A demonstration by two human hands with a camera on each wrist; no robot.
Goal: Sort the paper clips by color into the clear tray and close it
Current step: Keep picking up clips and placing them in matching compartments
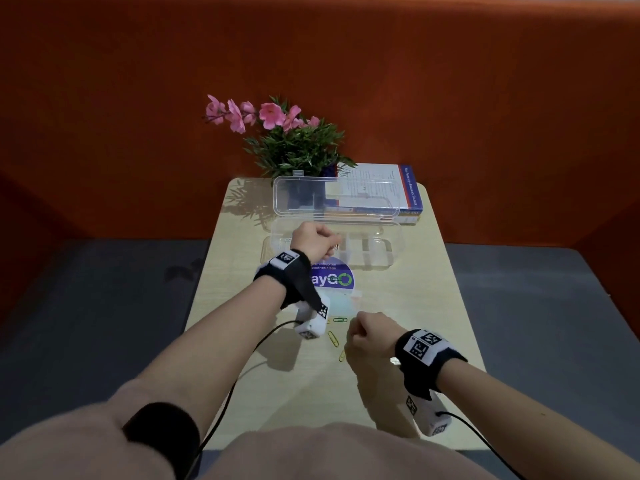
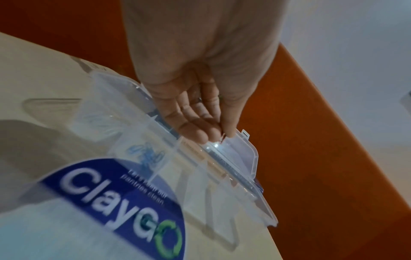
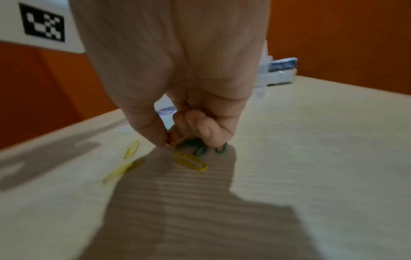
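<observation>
The paper clips you are sorting are light, thin bent wire: stiff enough to keep shape, slick on the tabletop, and so flat that you will likely have to catch an edge with a fingertip or nail and pinch across the width. The loose ones lie on the near part of the table (image 1: 398, 323): a yellow clip (image 3: 190, 161) just in front of your right hand (image 1: 369, 337), two more yellow ones to its left, and green clips (image 3: 201, 147) under the curled fingers.

That right hand is curled down over the pile, thumb and forefinger pinched on a small reddish-orange clip (image 3: 172, 139); it is blurred, so I judge the colour loosely. The other fingers touch or nearly touch the green ones.

Your left hand (image 1: 317, 239) is farther out, over the clear tray (image 1: 394, 242), which sits open mid-table with its lid (image 1: 287, 195) standing up behind. Its fingers are bunched and pinch a small clip (image 1: 336, 241) above a rear compartment; the colour is hard to tell. Blue clips (image 2: 147, 151) already lie in one near compartment. The tray itself is light, thin plastic and may slide if nudged, so steady it when you press the lid down.
</observation>
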